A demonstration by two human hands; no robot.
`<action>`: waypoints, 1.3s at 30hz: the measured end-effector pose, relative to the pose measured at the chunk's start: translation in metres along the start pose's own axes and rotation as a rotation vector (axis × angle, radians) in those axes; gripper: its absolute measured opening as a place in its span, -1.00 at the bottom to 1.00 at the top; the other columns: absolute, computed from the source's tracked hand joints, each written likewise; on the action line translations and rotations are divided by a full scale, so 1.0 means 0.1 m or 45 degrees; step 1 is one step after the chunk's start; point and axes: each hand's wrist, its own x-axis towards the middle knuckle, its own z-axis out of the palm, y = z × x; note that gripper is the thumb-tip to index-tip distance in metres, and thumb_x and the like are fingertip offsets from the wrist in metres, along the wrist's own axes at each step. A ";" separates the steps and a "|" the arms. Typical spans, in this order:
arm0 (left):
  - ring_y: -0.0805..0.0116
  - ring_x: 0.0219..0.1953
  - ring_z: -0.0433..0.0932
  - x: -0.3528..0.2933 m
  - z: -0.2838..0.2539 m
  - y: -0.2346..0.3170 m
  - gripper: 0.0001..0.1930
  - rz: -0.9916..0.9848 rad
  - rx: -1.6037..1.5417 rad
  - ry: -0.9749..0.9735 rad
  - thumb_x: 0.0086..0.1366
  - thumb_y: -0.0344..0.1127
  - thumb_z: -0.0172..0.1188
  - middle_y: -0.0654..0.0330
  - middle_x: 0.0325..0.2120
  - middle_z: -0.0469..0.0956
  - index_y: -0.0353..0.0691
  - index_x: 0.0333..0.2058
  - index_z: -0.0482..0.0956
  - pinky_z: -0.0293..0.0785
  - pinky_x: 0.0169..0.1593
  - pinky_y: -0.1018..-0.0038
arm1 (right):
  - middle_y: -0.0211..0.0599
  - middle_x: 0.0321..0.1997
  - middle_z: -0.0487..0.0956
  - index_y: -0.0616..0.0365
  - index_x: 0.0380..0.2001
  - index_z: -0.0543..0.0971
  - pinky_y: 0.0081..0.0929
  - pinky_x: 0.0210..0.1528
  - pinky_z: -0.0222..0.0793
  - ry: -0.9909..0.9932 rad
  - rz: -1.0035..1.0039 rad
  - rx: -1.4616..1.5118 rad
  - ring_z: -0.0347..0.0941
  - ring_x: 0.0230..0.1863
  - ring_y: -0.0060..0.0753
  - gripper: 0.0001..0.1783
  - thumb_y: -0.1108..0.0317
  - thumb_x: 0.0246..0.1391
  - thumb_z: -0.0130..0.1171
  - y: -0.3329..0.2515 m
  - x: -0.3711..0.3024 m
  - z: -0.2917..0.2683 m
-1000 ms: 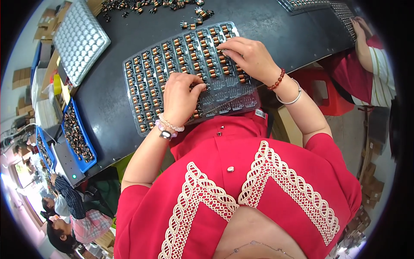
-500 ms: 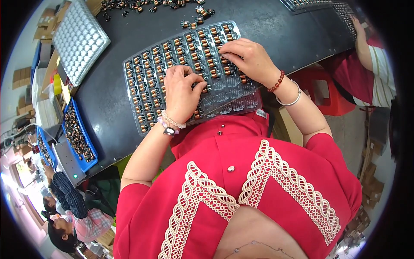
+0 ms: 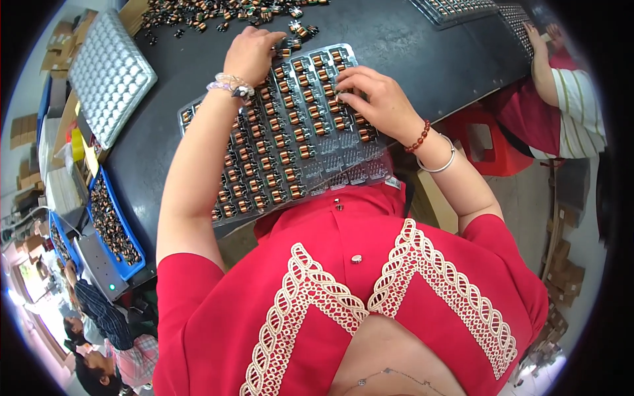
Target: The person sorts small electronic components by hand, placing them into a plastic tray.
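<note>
A clear plastic tray (image 3: 340, 158) lies at the table's near edge, its pockets largely filled with small copper-wound coils (image 3: 267, 162). The pockets at its lower right hold no coils. My left hand (image 3: 252, 56) is beyond the tray's far edge, fingers stretched out over a few loose coils (image 3: 297, 30); its thumb side is partly hidden. Above the right part of the tray is my right hand (image 3: 373, 99), thumb and fingers apart beside the seated coils. My left forearm covers part of the tray's left side.
A heap of loose coils (image 3: 218, 12) lies at the far edge. A white pocketed tray (image 3: 112, 76) stands at left, above a blue bin (image 3: 119, 224) of coils. More filled trays (image 3: 456, 10) lie at far right, near another person's hand (image 3: 538, 43).
My left hand has moved from the middle of the tray away to the loose coils beyond it. My right hand stays over the tray, its fingers slightly more apart. The view has shifted a little.
</note>
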 end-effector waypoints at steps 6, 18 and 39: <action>0.08 -0.20 0.50 -0.20 -0.05 -0.04 -0.75 -0.125 -0.170 0.202 0.17 -0.45 0.11 0.08 -0.23 0.50 -0.18 -0.15 0.58 0.45 -0.09 0.32 | -0.26 -0.18 0.57 0.18 -0.23 0.58 -0.44 -0.21 0.46 -0.096 -0.111 -0.010 0.54 -0.25 -0.24 -0.78 0.47 -0.01 0.17 0.07 -0.02 -0.10; 0.23 -0.20 0.53 -1.08 -0.15 1.11 -0.85 -0.210 -1.067 0.246 -0.03 -0.50 0.29 0.21 -0.35 0.58 -0.22 -0.41 0.57 0.45 -0.11 0.40 | -0.38 -0.27 0.60 0.13 -0.31 0.60 -0.41 -0.23 0.44 -0.153 -0.363 -0.089 0.50 -0.26 -0.31 -0.75 0.46 -0.18 0.28 -0.13 -0.19 -0.20; 0.14 -0.08 0.39 -1.18 -0.17 1.34 -0.93 0.036 -0.363 0.224 0.01 -0.34 0.27 0.21 -0.28 0.51 -0.18 -0.52 0.62 0.30 -0.01 0.22 | -0.35 -0.24 0.55 0.14 -0.39 0.59 -0.43 -0.22 0.46 -0.192 -0.357 -0.149 0.50 -0.26 -0.29 -0.85 0.43 -0.12 0.26 -0.23 -0.45 -0.08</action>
